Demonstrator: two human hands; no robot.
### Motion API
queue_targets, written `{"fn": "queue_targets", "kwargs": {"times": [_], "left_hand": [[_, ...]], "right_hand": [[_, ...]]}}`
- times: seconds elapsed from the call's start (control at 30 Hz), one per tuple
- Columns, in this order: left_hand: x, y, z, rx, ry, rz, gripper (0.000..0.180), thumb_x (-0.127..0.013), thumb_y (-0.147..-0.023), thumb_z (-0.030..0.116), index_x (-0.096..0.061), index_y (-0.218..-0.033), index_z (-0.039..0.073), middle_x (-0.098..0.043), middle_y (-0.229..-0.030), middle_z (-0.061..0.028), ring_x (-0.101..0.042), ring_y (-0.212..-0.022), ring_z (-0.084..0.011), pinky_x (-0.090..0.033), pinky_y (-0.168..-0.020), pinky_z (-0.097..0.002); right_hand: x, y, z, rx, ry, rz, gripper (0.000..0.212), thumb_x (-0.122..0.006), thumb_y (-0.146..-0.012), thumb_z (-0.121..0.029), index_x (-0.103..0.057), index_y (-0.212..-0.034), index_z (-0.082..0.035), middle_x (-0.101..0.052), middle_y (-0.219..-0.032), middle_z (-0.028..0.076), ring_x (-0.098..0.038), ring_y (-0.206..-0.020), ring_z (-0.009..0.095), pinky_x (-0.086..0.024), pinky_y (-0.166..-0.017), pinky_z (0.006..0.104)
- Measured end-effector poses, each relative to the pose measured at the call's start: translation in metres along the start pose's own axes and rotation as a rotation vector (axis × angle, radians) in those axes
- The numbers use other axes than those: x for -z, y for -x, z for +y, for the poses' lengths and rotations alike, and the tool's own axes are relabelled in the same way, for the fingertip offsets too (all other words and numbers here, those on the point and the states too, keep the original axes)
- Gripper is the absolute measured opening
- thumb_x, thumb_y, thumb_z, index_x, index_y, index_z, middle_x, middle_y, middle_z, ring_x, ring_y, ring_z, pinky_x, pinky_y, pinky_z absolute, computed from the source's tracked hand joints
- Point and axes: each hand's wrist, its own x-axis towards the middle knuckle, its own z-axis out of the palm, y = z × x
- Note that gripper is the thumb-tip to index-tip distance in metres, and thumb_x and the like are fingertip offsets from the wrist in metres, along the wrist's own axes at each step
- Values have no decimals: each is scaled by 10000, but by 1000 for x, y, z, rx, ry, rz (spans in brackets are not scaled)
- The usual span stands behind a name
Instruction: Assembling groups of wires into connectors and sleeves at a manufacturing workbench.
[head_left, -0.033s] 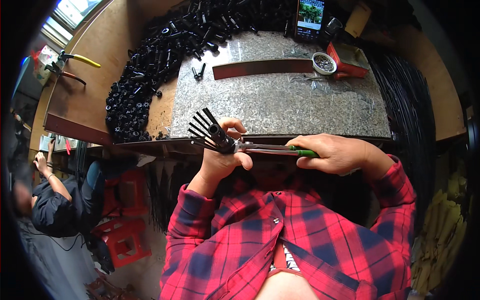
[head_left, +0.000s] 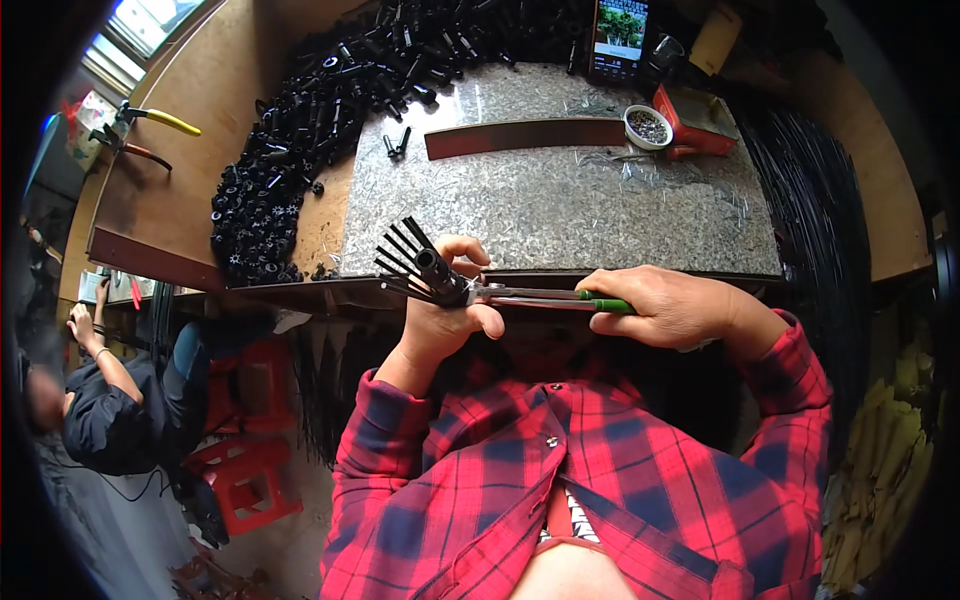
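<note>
In my left hand (head_left: 440, 318) is a black tubular hub (head_left: 430, 264) with several thin black ribs (head_left: 402, 250) fanned out from it, like part of an umbrella frame. The hub's open end tilts up, and my palm hides part of it. My left thumb and index finger stand apart on its right side. My right hand (head_left: 675, 305) is closed round the green handles of a pair of pliers (head_left: 545, 298). The pliers lie nearly level, their jaws pointing left and meeting the hub's side, where a bit of shiny wire shows. Whether the jaws grip it is too small to tell.
A speckled stone slab (head_left: 560, 205) carries a dark flat strip (head_left: 530, 137), a white cup of small bits (head_left: 648, 128) and a red box (head_left: 697, 125). Black parts (head_left: 340, 130) heap along its left and back. Long black rods (head_left: 815, 180) lie right. Another person (head_left: 110, 390) sits left.
</note>
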Motion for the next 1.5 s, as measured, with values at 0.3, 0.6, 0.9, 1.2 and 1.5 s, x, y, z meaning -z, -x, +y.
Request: {"fn": "queue_targets", "kwargs": {"times": [0.3,0.6,0.9,1.2,1.5], "left_hand": [[-8,-1,7,50,292,13,785,-867,-445,421,-458,-1011,64,-467,-683,72,-433,-598,-16,-310,-506,-171],[-5,0,19,104,215,4,841,-859,-409,476,-461,-1023,61,-472,-632,77,-456,-577,-5,-330,-499,-165],[-4,-3,10,58,166,-138,818,-877,-425,453,-397,-980,91,-380,-682,85,-360,-611,-14,-279,-518,-202],[-10,-4,11,126,205,-221,808,-870,-422,438,-293,-902,139,-323,-662,73,-342,-525,-26,-285,-500,-198],[-6,-3,10,86,171,-149,661,-922,-543,191,-325,-824,140,-324,-680,65,-319,-612,-47,-290,-545,-209]], "right_hand": [[-33,-7,6,-106,-197,69,306,-596,-901,-307,-549,-951,-10,-621,-777,196,-622,-744,358,-466,-641,406],[-27,4,-1,-64,263,299,290,-679,-822,-249,-536,-935,-22,-584,-773,148,-600,-711,339,-470,-579,400],[-6,23,-25,-18,780,419,402,-701,-727,-236,-540,-1033,-30,-505,-739,110,-562,-640,291,-458,-566,390],[-4,30,-37,-39,920,404,368,-653,-765,-271,-545,-1008,-18,-471,-714,100,-541,-625,256,-435,-545,376],[-13,19,-33,-78,976,412,343,-642,-768,-271,-545,-989,-26,-482,-708,92,-547,-603,260,-447,-540,366]]}}
